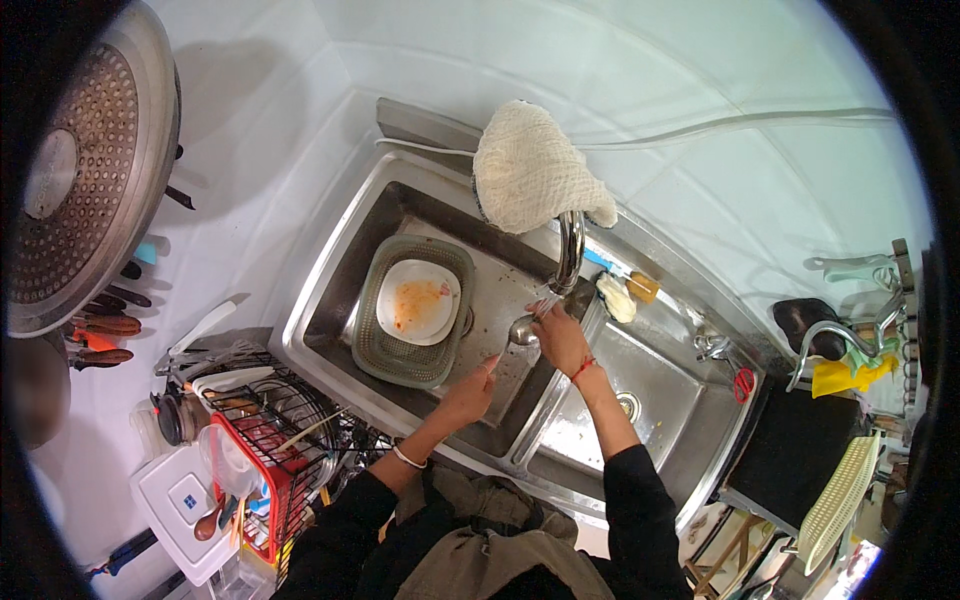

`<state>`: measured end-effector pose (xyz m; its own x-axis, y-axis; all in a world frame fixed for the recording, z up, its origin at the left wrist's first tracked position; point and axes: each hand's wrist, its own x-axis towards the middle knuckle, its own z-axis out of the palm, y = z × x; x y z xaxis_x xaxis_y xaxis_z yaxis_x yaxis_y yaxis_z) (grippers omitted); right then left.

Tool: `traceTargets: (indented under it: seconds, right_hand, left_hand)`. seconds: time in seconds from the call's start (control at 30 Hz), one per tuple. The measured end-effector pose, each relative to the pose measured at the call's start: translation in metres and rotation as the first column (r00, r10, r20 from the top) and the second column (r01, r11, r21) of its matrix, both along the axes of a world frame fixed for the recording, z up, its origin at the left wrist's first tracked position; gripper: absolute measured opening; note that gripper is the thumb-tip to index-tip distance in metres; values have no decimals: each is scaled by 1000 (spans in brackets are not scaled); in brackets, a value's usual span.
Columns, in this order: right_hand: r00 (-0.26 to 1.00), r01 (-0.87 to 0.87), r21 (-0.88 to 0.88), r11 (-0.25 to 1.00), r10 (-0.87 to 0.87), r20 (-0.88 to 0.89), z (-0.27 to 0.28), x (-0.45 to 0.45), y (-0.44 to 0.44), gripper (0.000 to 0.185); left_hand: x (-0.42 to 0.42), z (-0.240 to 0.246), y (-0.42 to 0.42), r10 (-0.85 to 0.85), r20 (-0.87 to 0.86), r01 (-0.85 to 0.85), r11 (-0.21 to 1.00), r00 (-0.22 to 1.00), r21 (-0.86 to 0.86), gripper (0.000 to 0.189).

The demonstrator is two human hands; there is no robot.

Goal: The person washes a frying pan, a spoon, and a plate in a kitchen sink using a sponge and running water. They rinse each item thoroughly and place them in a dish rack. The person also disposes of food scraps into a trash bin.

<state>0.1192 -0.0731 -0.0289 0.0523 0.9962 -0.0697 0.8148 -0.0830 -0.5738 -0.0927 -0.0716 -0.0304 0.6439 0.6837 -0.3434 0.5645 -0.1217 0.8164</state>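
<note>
In my left hand is the thin handle of a metal spoon or small ladle, its round bowl pointing away from me. My right hand is at the far side of that bowl, right beneath the chrome faucet. Water runs from the spout over my right fingers, and how they meet the metal is partly hidden. To the left, a white plate with orange food residue lies in a grey-green plastic basket inside the large steel sink basin.
A smaller basin adjoins on the right; a pale cloth or sponge and a brown sponge sit on its back ledge. A black wire rack crowded with utensils stands at left. Cloth covers the faucet's top.
</note>
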Motion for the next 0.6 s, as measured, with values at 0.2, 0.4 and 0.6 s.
traceTargets:
  seconds: [0.2, 0.4, 0.6]
  right_hand:
    - [748, -546, -125, 828, 549, 373, 21, -18, 8, 30]
    - [804, -470, -235, 851, 523, 283, 22, 5, 10, 32]
    - [958, -287, -94, 953, 285, -42, 23, 25, 6, 26]
  left_hand:
    - [5, 20, 11, -194, -166, 189, 981, 967, -46, 41]
    - [10, 42, 16, -217, -179, 188, 968, 960, -168, 42]
    - [8, 27, 15, -162, -39, 165, 983, 986, 77, 42]
